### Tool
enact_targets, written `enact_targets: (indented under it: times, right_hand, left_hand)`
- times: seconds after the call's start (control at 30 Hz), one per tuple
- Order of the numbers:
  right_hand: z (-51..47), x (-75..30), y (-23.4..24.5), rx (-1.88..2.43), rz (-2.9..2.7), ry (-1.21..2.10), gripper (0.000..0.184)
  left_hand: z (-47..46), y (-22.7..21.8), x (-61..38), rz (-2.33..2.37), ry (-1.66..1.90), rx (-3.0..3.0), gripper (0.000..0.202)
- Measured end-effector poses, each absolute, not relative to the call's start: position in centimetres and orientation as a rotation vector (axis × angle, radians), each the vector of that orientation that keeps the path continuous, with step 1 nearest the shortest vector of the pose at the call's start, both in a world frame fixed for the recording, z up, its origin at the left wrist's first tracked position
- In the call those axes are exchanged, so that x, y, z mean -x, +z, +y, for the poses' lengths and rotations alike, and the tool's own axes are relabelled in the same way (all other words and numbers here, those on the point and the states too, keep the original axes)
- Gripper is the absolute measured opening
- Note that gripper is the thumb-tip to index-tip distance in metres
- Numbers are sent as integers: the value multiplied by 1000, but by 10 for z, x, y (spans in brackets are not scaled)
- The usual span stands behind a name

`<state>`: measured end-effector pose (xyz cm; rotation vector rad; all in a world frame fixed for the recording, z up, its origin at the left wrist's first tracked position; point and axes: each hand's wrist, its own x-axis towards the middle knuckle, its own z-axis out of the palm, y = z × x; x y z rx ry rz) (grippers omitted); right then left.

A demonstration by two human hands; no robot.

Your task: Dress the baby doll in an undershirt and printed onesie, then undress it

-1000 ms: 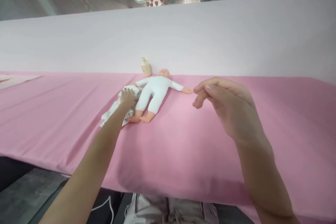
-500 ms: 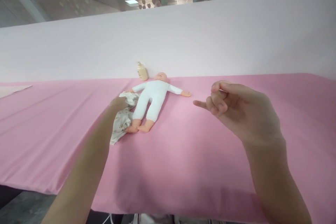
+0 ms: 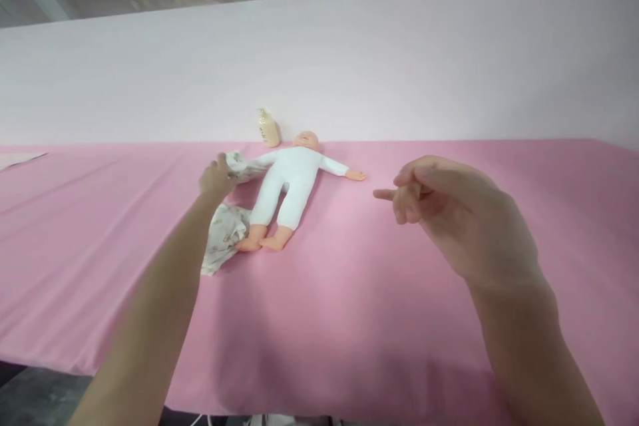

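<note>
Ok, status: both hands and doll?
Left hand gripping patterned white cloth. Right hand raised, apparently empty. Doll lying face-up; pump bottle clear of both hands.

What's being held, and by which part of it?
Left grip: cloth, by the left end of its far part; exact finger contact hidden. Right grip: nothing visible.
</note>
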<state>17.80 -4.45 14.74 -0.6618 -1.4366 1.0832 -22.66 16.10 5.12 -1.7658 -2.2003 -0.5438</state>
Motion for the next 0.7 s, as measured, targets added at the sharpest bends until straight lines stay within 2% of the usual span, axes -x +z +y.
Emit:
enact_targets:
  times: [0.17,0.23,0.3,0.37,0.43,0.47,0.53,0.7]
  right_hand:
    - [-33,-160,131,705,-1476,1209,22]
    - [-25,-146,118,735,-1487,1396,24]
    - [-16,-131,106,714,-1431,1662,35]
    - [-6,-121,98,603,-1277,1899,51]
    - [2,-122,93,519,-1146,1959,56]
    - [5,-126,92,544,-1128,1934,50]
    - [5,-142,89,714,-1167,1807,36]
    - [-29,-209,84,1104,-1137,1452,27]
  left_hand:
    - [150,113,216,-2095,-934,1453,72]
    - [126,129,198,-1989,-1105,1434,73]
    - [90,130,168,-1845,-1203,1530,73]
    - [49,115,129,-1641,-1226,1756,70]
    - [12,90,85,-1237,-1073,2125,57]
    - [-2,75,64,-986,-981,2271,50]
    - [-23,48,24,-837,-932,2356,43]
    - [-35,3,-35,-429,-1091,2287,41]
